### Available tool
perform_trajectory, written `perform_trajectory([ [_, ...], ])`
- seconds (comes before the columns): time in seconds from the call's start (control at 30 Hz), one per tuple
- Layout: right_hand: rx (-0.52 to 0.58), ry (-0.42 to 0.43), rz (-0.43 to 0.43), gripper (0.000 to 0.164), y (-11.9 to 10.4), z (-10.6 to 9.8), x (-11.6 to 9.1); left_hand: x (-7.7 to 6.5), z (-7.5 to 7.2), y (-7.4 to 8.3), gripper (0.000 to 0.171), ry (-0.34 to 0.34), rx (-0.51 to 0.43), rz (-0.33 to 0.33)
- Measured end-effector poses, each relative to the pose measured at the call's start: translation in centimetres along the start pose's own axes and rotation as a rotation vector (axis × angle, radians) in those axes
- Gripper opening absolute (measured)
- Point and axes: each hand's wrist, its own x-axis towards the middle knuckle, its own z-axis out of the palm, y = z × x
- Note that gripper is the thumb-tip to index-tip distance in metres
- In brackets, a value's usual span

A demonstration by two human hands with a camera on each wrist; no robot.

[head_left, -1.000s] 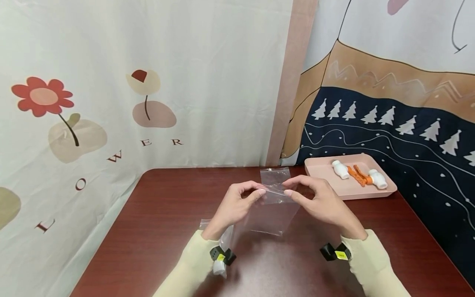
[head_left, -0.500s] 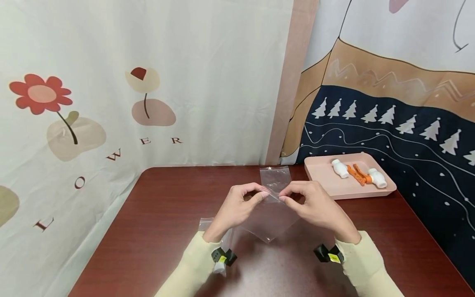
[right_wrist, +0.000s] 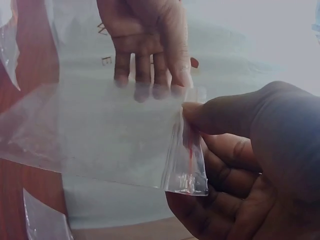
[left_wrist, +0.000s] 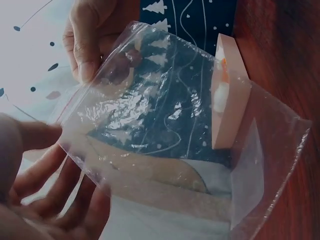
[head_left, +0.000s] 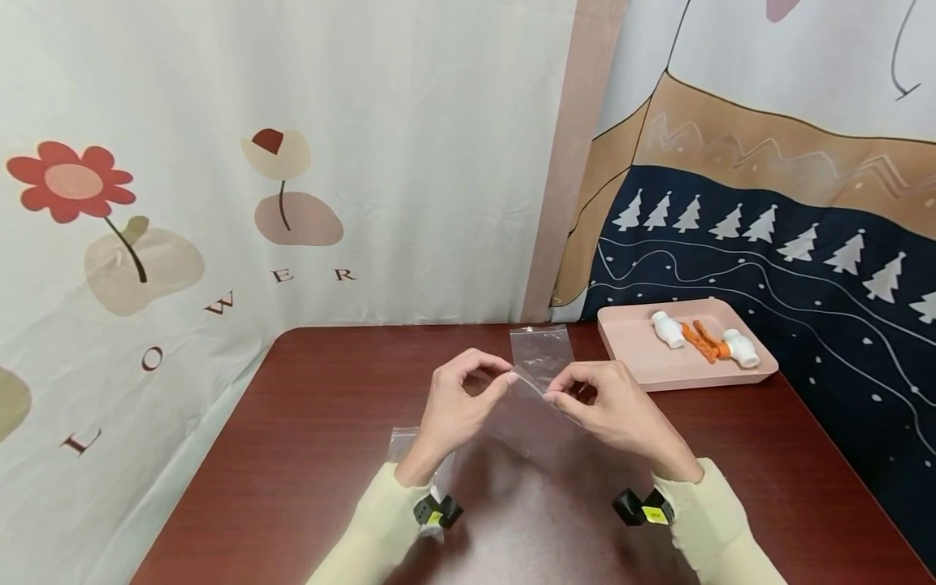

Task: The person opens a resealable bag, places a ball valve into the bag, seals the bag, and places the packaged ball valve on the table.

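Holding a clear bag (left_wrist: 150, 110) in the air over the brown table (head_left: 329, 390), near the middle of the head view. Pinched along the zip strip (right_wrist: 172, 165) at its top, slanting from ten o'clock to four. Clamped on that strip from nine o'clock by the left hand (head_left: 461, 406), thumb against forefinger, with other fingertips behind the film in the right wrist view. Clamped on it from three o'clock by the right hand (head_left: 603, 405), likewise with thumb and forefinger. Near each other, fingertips apart. Drooping from the strip toward six o'clock, see-through, with the tray visible through it in the left wrist view.

Lying at twelve o'clock from there, flat on the table: a second bag (head_left: 539, 343). At eight o'clock, partly hidden beneath the left forearm: a third bag (head_left: 402, 441), contents too covered to tell.

Resting at about half past two: a pink tray (head_left: 627, 345), bearing white pieces (head_left: 668, 331) with orange pieces (head_left: 702, 343) between them; joined or merely touching, impossible to tell. Hanging behind: a flower-printed curtain (head_left: 409, 162) at eleven o'clock, a navy tree-printed cloth (head_left: 695, 252) at two.
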Motion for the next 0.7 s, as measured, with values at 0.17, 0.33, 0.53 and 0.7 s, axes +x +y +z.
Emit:
perform_trajectory([
  [0.17,0.014,0.032,0.024,0.006,-0.1,0.4,0.0,-0.7,-0.1,0.3,0.007,0.063,0.026,0.007],
  [0.33,0.026,0.053,0.020,0.007,-0.2,1.0,0.0,-1.4,0.6,0.7,0.012,-0.103,-0.017,-0.130],
  [0.53,0.068,0.074,-0.001,0.009,-0.5,2.0,0.1,-1.9,1.7,0.8,0.025,-0.222,-0.110,-0.253],
  [0.7,0.155,0.084,0.044,0.010,-0.5,2.7,-0.1,-2.0,2.5,0.8,0.031,-0.227,-0.224,-0.310],
])
